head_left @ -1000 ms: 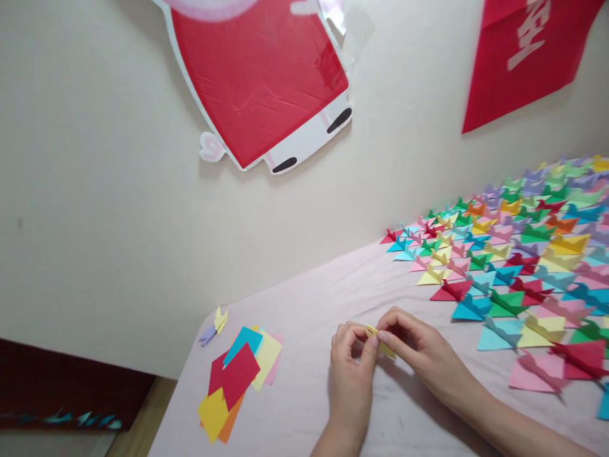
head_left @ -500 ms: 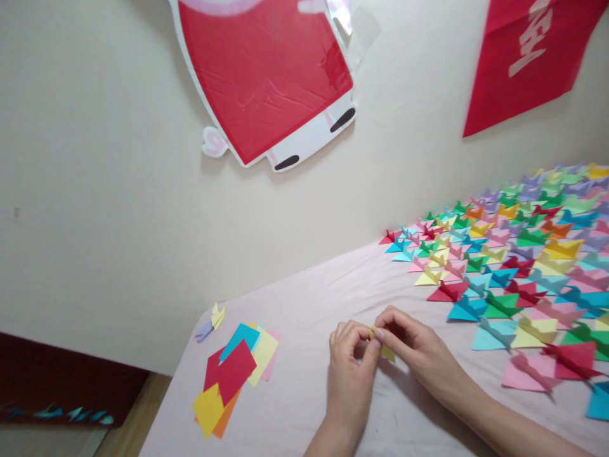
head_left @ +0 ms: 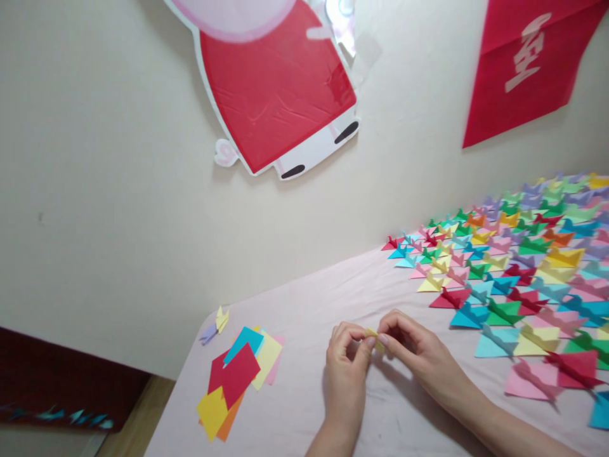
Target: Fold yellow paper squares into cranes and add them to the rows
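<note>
Your left hand (head_left: 345, 368) and right hand (head_left: 421, 354) pinch the yellow paper (head_left: 374, 338) between closed fingertips, just over the table (head_left: 304, 400), near its middle. Compared with a second ago, less paper shows; the fold looks tighter.

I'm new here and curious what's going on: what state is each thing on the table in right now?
yellow paper, small, partly folded, pinched between both hands
left hand, shut on the yellow paper
right hand, shut on the yellow paper
squares, flat, unfolded, loosely overlapping
folded pieces, folded, laid out in rows
</note>
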The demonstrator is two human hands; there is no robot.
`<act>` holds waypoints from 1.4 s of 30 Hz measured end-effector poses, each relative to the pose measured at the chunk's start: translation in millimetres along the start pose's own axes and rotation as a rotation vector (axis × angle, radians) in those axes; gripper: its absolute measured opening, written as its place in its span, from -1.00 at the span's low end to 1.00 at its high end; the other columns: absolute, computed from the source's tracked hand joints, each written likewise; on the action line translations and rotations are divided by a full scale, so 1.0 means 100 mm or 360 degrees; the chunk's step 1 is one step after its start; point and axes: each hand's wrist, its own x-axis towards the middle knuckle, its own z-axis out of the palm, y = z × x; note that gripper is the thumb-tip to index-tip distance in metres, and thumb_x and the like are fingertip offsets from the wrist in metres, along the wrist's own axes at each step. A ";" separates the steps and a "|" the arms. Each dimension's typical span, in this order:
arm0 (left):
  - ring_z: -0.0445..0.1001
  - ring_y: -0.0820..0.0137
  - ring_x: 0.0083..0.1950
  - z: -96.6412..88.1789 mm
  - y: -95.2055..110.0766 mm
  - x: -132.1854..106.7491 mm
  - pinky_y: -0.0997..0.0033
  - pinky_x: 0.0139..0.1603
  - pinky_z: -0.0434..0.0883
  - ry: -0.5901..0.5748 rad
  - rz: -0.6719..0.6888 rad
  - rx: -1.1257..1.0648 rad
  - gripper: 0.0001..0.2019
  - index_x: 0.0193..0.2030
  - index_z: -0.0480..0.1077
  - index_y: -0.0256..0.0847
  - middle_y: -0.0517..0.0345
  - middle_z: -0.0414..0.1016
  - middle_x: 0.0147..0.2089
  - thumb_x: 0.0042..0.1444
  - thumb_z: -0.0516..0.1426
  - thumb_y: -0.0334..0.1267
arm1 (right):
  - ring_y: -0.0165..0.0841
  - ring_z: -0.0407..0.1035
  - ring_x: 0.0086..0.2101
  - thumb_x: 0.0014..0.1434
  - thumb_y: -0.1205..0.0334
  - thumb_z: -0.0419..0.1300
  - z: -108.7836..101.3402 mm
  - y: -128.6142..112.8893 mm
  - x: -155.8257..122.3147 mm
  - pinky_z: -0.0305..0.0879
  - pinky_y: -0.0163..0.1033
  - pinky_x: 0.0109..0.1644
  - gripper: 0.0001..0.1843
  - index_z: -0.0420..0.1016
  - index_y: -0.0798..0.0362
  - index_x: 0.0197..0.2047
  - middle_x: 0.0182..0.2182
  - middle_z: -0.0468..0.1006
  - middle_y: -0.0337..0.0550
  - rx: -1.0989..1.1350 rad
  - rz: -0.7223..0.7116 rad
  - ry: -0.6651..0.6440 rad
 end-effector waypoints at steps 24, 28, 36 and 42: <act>0.40 0.30 -0.16 0.00 -0.01 -0.01 0.34 -0.09 0.31 -0.0015 0.0066 0.0038 -0.88 -0.36 0.50 -0.16 0.15 0.49 -0.29 0.19 0.22 -0.23 | -0.38 0.26 -0.46 0.20 0.00 0.18 -0.01 -0.04 -0.02 0.23 -0.29 -0.39 -0.75 0.40 0.00 -0.36 -0.49 0.35 -0.30 -0.0024 -0.0001 -0.0044; 0.40 0.31 -0.18 0.00 -0.01 0.00 0.34 -0.11 0.31 -0.0009 0.0046 -0.0040 -0.85 -0.37 0.51 -0.16 0.14 0.50 -0.30 0.18 0.24 -0.19 | -0.38 0.27 -0.44 0.21 0.02 0.19 -0.02 -0.03 -0.03 0.25 -0.28 -0.36 -0.77 0.41 0.00 -0.34 -0.45 0.36 -0.28 -0.0018 -0.0001 -0.0033; 0.40 0.33 -0.19 0.00 -0.03 0.01 0.39 -0.16 0.29 0.0020 0.0044 -0.0086 -0.83 -0.39 0.52 -0.17 0.17 0.49 -0.32 0.16 0.26 -0.16 | -0.37 0.29 -0.43 0.21 0.01 0.21 -0.02 0.02 -0.01 0.27 -0.29 -0.35 -0.76 0.42 0.00 -0.34 -0.44 0.38 -0.27 0.0037 -0.0072 -0.0029; 0.41 0.32 -0.21 0.00 -0.01 0.01 0.36 -0.14 0.29 0.0030 0.0046 -0.0099 -0.82 -0.40 0.53 -0.17 0.17 0.49 -0.34 0.15 0.28 -0.14 | -0.38 0.29 -0.43 0.24 0.03 0.19 -0.02 0.05 -0.02 0.26 -0.30 -0.37 -0.77 0.42 0.00 -0.33 -0.44 0.36 -0.28 0.0034 -0.0080 -0.0039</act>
